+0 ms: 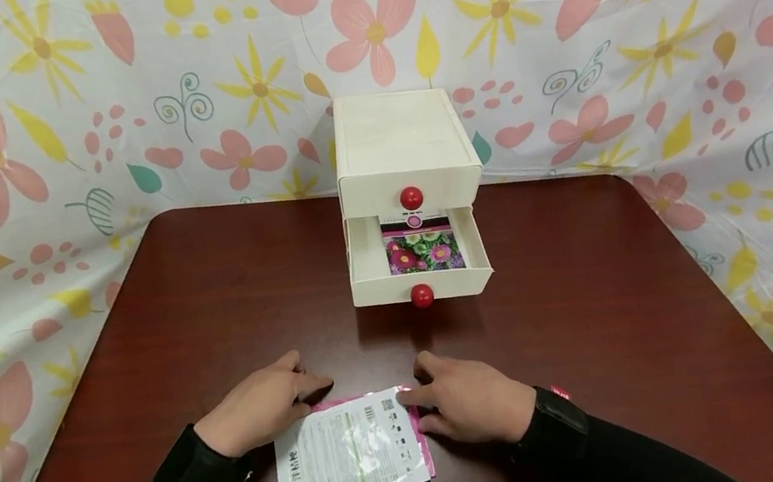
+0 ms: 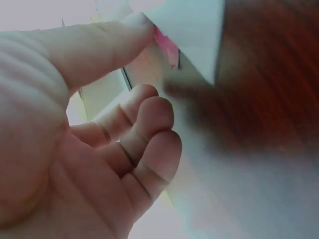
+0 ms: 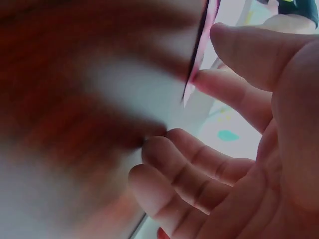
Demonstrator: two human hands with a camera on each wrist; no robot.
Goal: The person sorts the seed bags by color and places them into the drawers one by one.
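A white printed packet (image 1: pixel 352 457) with a green corner lies on the brown table, on top of a pink packet (image 1: pixel 429 463) whose edges show. My left hand (image 1: pixel 261 404) is at its upper left corner; the straight thumb (image 2: pixel 114 47) touches the corner and the other fingers bend loosely. At the upper right edge is my right hand (image 1: pixel 476 400), with the index fingertip over the white packet and the thumb beside the pink edge. In the right wrist view, thumb and index meet that pink edge (image 3: pixel 199 59), while the other fingers spread lower down, near the tabletop.
A cream two-drawer box (image 1: pixel 396 134) with red knobs stands at the back. Its lower drawer (image 1: pixel 371 285) is pulled out and holds a flower-picture packet (image 1: pixel 426 253). Flowered cloth (image 1: pixel 184 113) hangs behind and beside the table (image 1: pixel 593 301).
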